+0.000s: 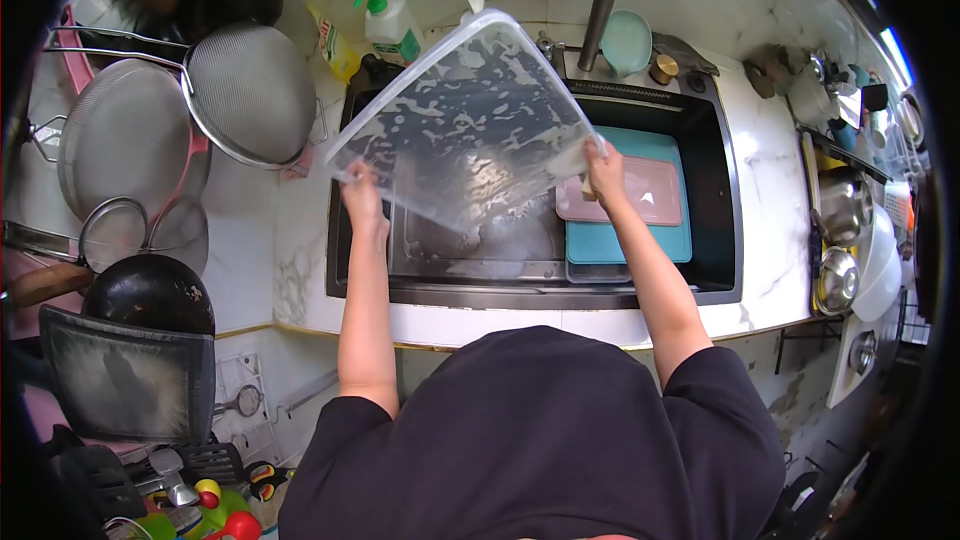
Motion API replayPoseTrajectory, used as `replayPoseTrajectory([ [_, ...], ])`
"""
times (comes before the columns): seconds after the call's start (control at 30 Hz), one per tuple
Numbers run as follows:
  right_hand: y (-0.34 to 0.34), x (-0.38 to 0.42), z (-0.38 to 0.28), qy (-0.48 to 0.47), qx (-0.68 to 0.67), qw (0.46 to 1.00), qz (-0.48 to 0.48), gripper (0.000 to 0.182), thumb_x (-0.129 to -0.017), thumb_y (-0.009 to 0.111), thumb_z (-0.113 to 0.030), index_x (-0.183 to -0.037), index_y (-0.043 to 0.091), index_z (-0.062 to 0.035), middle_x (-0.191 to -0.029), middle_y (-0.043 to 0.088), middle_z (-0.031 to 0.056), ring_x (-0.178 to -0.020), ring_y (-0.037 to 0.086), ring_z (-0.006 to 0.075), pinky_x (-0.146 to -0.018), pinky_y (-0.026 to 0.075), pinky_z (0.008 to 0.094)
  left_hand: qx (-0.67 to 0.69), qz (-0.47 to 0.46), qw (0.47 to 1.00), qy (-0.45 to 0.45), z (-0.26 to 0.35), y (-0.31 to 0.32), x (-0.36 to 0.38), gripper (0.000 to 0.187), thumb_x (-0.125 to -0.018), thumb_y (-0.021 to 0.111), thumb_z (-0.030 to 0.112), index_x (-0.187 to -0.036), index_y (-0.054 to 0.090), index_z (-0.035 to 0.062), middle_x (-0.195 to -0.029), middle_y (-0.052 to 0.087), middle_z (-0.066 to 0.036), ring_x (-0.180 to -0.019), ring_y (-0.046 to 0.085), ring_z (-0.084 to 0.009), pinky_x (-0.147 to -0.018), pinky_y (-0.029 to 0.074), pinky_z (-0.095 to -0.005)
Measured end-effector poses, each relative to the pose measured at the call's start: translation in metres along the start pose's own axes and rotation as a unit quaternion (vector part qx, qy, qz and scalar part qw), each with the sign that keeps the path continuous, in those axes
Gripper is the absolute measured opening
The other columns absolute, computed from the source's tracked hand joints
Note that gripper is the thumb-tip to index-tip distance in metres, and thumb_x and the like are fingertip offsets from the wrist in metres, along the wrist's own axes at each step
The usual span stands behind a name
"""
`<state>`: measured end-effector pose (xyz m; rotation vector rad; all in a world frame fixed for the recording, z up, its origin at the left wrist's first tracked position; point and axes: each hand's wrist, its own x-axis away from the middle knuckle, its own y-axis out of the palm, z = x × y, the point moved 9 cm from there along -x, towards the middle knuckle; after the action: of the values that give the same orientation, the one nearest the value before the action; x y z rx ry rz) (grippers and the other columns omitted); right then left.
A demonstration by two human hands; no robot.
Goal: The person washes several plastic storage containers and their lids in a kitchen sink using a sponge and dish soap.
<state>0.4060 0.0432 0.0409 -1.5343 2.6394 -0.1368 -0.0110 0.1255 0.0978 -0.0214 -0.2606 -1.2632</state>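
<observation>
A large clear plastic board (465,115), covered in soap foam, is tilted up over the black sink (715,190). My left hand (362,198) grips its lower left corner. My right hand (603,172) presses a pale sponge (572,160) against the board's right edge. Under the board, in the sink, lie a pink board (640,195) on a teal board (650,240).
Wire mesh strainers (250,90) and pans (150,290) hang and stand at the left. Soap bottles (392,25) sit behind the sink beside the faucet (603,0). Steel bowls (840,210) are stacked on a rack at the right. Utensils (200,480) lie at the lower left.
</observation>
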Motion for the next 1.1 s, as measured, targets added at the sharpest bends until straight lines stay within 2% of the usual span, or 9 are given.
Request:
replayPoseTrajectory([
  [0.07,-0.023,0.003,-0.001,-0.042,0.011,0.994,0.099,0.024,-0.079,0.055,-0.015,-0.099,0.056,-0.0008,-0.081,0.062,0.0092,-0.075,0.058,0.0159,-0.067,0.045,0.0282,0.041,-0.124,0.976,-0.177,-0.032,0.025,0.017,0.080,-0.081,0.043,0.055,-0.131,0.015,-0.0008,-0.134,0.023,-0.022,-0.125,0.023,-0.0339,-0.097,0.020,-0.0575],
  [0.17,-0.030,0.019,-0.024,-0.133,0.099,0.981,0.104,0.027,-0.078,0.056,-0.010,-0.102,0.054,-0.0001,-0.089,0.062,0.0088,-0.082,0.058,0.0148,-0.070,0.045,0.0271,0.371,-0.107,0.887,-0.252,-0.016,0.053,0.057,0.082,-0.081,0.040,0.056,-0.131,0.015,-0.0039,-0.134,0.023,-0.024,-0.127,0.016,-0.0388,-0.098,0.018,-0.0590],
  [0.2,-0.023,0.028,-0.047,-0.158,0.101,0.979,0.075,0.029,-0.075,0.056,-0.008,-0.103,0.054,-0.0016,-0.091,0.062,0.0121,-0.085,0.060,0.0176,-0.073,0.045,0.0280,0.435,-0.288,0.827,-0.212,-0.006,0.068,0.058,0.074,-0.082,0.044,0.050,-0.125,0.028,-0.0076,-0.127,0.034,-0.026,-0.120,0.030,-0.0394,-0.096,0.024,-0.0583],
  [0.3,-0.008,0.039,-0.057,-0.114,0.153,0.982,0.000,0.029,-0.075,0.056,-0.009,-0.103,0.054,-0.0027,-0.089,0.062,0.0122,-0.082,0.061,0.0207,-0.074,0.046,0.0285,0.273,-0.148,0.928,-0.204,-0.056,0.041,0.016,0.062,-0.084,0.044,0.043,-0.118,0.039,-0.0080,-0.117,0.046,-0.025,-0.110,0.043,-0.0378,-0.093,0.033,-0.0533],
  [0.43,0.018,0.051,-0.101,-0.255,0.226,0.910,-0.236,0.052,-0.057,0.073,-0.015,-0.104,0.053,-0.0057,-0.090,0.059,0.0137,-0.089,0.056,0.0298,-0.078,0.043,0.0364,0.276,-0.229,0.883,-0.304,-0.059,0.032,0.025,0.038,-0.087,0.041,0.027,-0.107,0.049,-0.0042,-0.107,0.054,-0.019,-0.100,0.052,-0.0344,-0.086,0.042,-0.0453],
  [0.6,0.033,0.056,-0.065,-0.014,0.308,0.811,-0.497,0.066,-0.056,0.076,-0.039,-0.105,0.054,-0.0010,-0.081,0.058,0.0109,-0.078,0.054,0.0208,-0.072,0.042,0.0302,0.245,-0.182,0.875,-0.377,-0.096,0.013,0.030,0.037,-0.089,0.038,0.031,-0.104,0.051,-0.0005,-0.096,0.060,-0.014,-0.085,0.058,-0.0270,-0.078,0.047,-0.0413],
  [0.77,0.081,0.053,-0.021,0.143,0.279,0.884,-0.347,0.047,-0.085,0.046,-0.045,-0.092,0.061,-0.0009,-0.077,0.061,0.0141,-0.073,0.058,0.0206,-0.068,0.045,0.0328,0.190,-0.150,0.910,-0.337,-0.114,0.011,0.024,0.037,-0.091,0.034,0.034,-0.104,0.052,0.0044,-0.093,0.060,-0.011,-0.081,0.060,-0.0246,-0.074,0.049,-0.0381],
  [0.87,0.175,0.093,-0.062,-0.214,0.336,0.861,-0.317,0.031,-0.085,0.041,-0.023,-0.102,0.055,-0.0007,-0.096,0.057,0.0191,-0.089,0.053,0.0340,-0.083,0.039,0.0416,0.115,-0.120,0.939,-0.301,-0.092,0.020,0.036,0.037,-0.091,0.036,0.034,-0.103,0.051,0.0027,-0.095,0.059,-0.010,-0.081,0.058,-0.0215,-0.072,0.049,-0.0328],
  [1.1,0.247,0.102,-0.146,-0.183,0.153,0.891,-0.385,0.028,-0.079,0.045,-0.014,-0.102,0.058,-0.0037,-0.113,0.052,0.0174,-0.108,0.047,0.0327,-0.092,0.036,0.0366,0.134,-0.125,0.946,-0.267,-0.089,0.015,0.035,0.037,-0.091,0.038,0.035,-0.101,0.052,0.0022,-0.090,0.058,-0.010,-0.079,0.058,-0.0198,-0.070,0.049,-0.0317],
])
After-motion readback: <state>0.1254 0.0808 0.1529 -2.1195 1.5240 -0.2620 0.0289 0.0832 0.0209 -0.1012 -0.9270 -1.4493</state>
